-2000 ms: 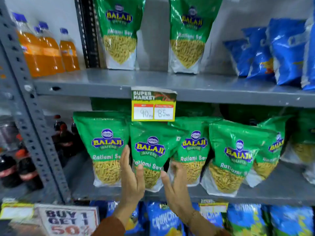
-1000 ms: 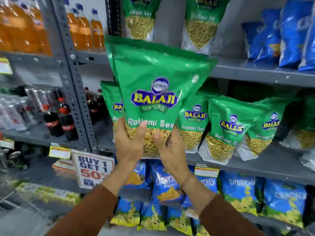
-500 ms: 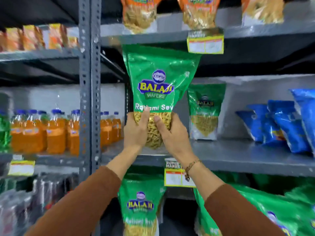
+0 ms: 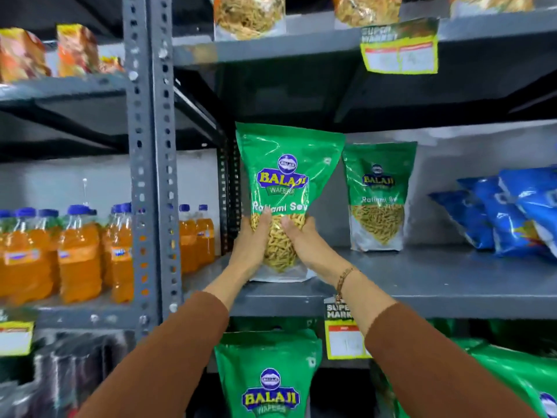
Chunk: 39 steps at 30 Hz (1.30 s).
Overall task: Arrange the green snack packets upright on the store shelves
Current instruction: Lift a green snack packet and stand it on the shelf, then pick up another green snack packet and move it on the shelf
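A: From the head view, we've got the glossy green foil snack packet (image 4: pixel 286 188) upright, its white base on the grey metal shelf (image 4: pixel 452 282).

B: Left hand (image 4: pixel 251 245) and right hand (image 4: pixel 304 239) both clasp its lower half. It looks like the placing step; next we'd let go gently, checking it stands beside the second green packet (image 4: pixel 378 194).

At 12 o'clock, the orange snack packets (image 4: pixel 248 16) are cut off by the top edge. The price tag (image 4: pixel 343 336) at 6 o'clock is blurred, partly hidden behind the right sleeve (image 4: pixel 437 366). The left hand (image 4: pixel 251 244) and right hand (image 4: pixel 307 241) cover the held green packet (image 4: pixel 286 176)'s lower corners.
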{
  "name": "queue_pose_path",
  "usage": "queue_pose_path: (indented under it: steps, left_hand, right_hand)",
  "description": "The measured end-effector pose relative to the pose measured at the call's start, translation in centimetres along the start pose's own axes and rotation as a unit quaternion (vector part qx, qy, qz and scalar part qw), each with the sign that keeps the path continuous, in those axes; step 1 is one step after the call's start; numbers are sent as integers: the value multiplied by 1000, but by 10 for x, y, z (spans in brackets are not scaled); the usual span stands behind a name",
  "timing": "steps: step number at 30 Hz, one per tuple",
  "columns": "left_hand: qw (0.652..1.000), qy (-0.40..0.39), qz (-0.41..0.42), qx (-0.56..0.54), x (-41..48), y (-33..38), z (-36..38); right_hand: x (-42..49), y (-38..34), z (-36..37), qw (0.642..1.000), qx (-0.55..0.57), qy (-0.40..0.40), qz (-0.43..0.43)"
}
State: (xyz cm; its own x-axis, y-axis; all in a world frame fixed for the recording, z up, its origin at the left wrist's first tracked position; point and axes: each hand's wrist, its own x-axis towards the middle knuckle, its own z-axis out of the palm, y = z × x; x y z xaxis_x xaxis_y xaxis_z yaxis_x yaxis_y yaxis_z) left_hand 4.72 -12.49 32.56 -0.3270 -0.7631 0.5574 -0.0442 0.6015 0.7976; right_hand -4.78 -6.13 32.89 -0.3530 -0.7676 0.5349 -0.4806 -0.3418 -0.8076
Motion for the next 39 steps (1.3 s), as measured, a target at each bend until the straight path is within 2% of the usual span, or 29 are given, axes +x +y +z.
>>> queue_pose_path:
  steps: [2,4,6,8,9,11,13,15,17,19,21,24,26,28,32,35,39]
  left_hand:
    - [1000,-17,-10,-19,2,-2,-2]
    - [1000,12,5,-7,-1,-1,-2]
    - [988,122,95,-2,-18,-1,4]
    - [945,225,232,-47,-57,0,21]
    - [921,244,297,-70,-80,-3,36]
    - [890,228,384,-92,-125,-24,75]
    - [893,179,406,-80,-169,-53,118]
    - [921,110,365,-76,-211,-77,164]
    - [960,14,259,-103,-245,-91,208]
    - [980,-91,140,-109,-269,-96,249]
    - [984,-137,64,-95,-284,-97,285]
    - [987,-139,-24,-73,-293,-95,325]
    - [989,-131,-47,-47,-299,-95,344]
    - [989,-120,-76,-39,-303,-93,354]
    - [975,-141,-159,-61,-305,-84,359]
    - [974,-157,-158,-48,-310,-88,359]
    - [984,-74,-160,-19,-341,-85,358]
  right_hand:
    - [-12,-9,-4,1000,5,-14,-3]
    - [-29,-18,-12,999,-19,-14,-40]
    - [-51,-17,-22,989,-66,67,-112]
    - [-78,-4,-33,957,-82,196,-197]
    - [-93,7,-39,933,-81,255,-239]
    - [-125,46,-52,891,-94,332,-296]
    - [-163,98,-68,873,-125,372,-289]
    - [-204,153,-91,875,-147,408,-213]
    - [-245,204,-123,873,-139,455,-105]
    - [-279,246,-154,868,-132,479,12]
    - [-301,272,-182,875,-120,458,96]
    - [-310,288,-212,913,-62,365,171]
    - [-310,292,-226,941,-69,280,180]
    - [-315,294,-236,956,-87,230,160]
    - [-317,287,-246,968,-88,194,130]
    - [-321,286,-245,966,-96,199,134]
    - [-346,282,-238,966,-80,222,110]
